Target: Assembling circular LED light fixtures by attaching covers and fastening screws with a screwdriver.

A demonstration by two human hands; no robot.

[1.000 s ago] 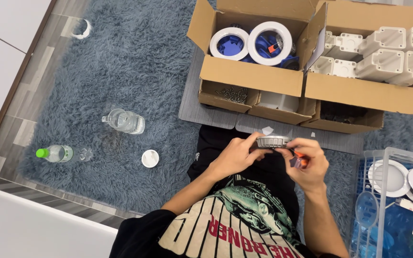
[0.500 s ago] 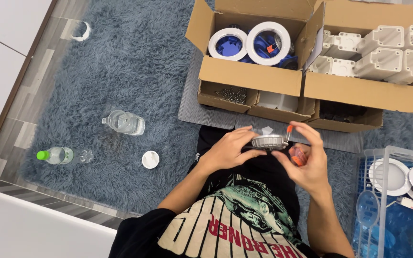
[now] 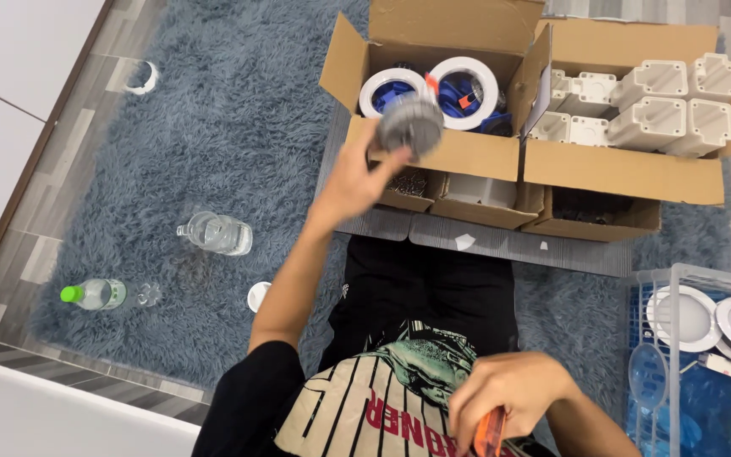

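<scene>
Left hand (image 3: 357,173) pinches a round grey ribbed lamp housing (image 3: 410,124), blurred, above the cardboard box (image 3: 458,152).

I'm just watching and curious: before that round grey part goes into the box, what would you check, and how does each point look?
1. Left hand grips the round grey part: ok.
2. Part is over the open cardboard box: ok.
3. Free room in the box beside the white-rimmed rings: cannot tell.
4. Right hand is away from the box: ok.
5. Orange tool held firmly: cannot tell, mostly hidden.
</scene>
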